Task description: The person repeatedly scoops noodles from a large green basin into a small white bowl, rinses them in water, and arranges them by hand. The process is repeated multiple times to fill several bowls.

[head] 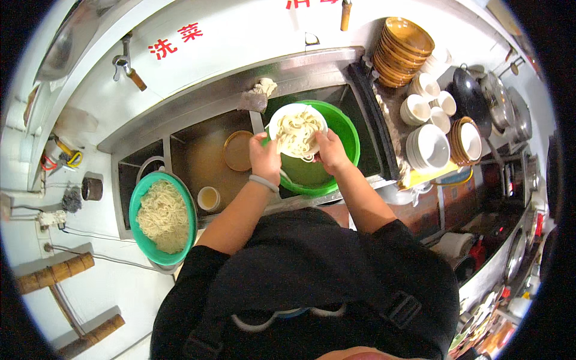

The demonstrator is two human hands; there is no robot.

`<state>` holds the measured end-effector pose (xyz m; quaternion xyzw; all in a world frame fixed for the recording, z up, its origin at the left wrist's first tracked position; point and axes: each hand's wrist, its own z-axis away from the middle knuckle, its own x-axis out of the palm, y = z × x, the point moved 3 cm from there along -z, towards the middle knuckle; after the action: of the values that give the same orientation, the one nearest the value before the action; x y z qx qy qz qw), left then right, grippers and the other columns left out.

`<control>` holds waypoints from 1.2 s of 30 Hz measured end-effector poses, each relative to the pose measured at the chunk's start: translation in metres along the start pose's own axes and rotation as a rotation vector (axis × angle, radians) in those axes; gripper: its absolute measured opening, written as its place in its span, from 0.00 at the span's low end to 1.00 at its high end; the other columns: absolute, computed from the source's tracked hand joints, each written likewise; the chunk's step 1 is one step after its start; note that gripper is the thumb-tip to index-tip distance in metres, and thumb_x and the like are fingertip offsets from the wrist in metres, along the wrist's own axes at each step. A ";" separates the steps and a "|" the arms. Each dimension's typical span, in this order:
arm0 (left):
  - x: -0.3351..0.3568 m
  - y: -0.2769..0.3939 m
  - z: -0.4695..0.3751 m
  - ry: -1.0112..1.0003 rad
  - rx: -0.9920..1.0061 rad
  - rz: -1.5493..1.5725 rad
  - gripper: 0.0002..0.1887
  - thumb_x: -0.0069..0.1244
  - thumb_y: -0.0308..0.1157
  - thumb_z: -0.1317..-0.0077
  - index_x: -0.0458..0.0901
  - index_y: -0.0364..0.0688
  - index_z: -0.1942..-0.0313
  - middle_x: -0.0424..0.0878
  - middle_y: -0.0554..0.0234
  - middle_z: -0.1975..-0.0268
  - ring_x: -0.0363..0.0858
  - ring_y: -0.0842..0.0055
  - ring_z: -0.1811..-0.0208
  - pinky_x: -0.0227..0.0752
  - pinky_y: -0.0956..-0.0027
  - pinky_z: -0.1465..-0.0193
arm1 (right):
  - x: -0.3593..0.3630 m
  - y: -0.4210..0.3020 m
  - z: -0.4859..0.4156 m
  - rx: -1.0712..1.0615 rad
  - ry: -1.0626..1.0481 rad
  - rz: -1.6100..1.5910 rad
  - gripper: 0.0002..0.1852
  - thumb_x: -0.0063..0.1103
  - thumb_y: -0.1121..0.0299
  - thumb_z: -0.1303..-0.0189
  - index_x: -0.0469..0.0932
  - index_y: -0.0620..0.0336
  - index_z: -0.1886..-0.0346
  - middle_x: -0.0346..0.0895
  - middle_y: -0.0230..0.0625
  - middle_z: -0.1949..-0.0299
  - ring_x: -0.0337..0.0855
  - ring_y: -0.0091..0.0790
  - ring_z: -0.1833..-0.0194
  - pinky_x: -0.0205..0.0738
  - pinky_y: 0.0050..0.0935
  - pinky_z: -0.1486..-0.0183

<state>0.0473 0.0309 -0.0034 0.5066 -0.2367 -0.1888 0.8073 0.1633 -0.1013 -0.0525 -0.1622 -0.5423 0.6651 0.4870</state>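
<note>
Both my hands grip a white bowl [275, 118] heaped with pale noodles [298, 131]. My left hand [264, 156] holds its left rim, and my right hand [332, 152] has its lower right side; a few strands hang over the edge near the fingers. Beneath the bowl is a large green basin [350, 135] with murky liquid in it, set in the right sink compartment. A pale utensil handle [290, 178] shows in the basin by my left wrist. To the left, a teal colander [135, 216] is full of thin noodles [163, 216].
In the cloudy water of the middle sink [198, 148] are a brown round bowl [238, 150] and a small white bowl [209, 198]. Stacked brown bowls [400, 49] and white bowls [427, 146] stand at the right. A mesh cloth [253, 101] lies on the sink divider.
</note>
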 end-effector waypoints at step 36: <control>-0.037 0.005 0.028 -0.511 -0.375 0.395 0.28 0.27 0.52 0.24 0.61 0.45 0.33 0.74 0.54 0.37 0.78 0.62 0.41 0.75 0.54 0.40 | 0.032 -0.034 0.033 0.090 -0.370 0.030 0.29 0.42 0.48 0.28 0.67 0.64 0.36 0.80 0.43 0.54 0.82 0.34 0.60 0.77 0.33 0.60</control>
<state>0.0016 0.0324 0.0043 0.2308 -0.4851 -0.1899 0.8218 0.1396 -0.0952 -0.0008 -0.0232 -0.5898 0.7144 0.3758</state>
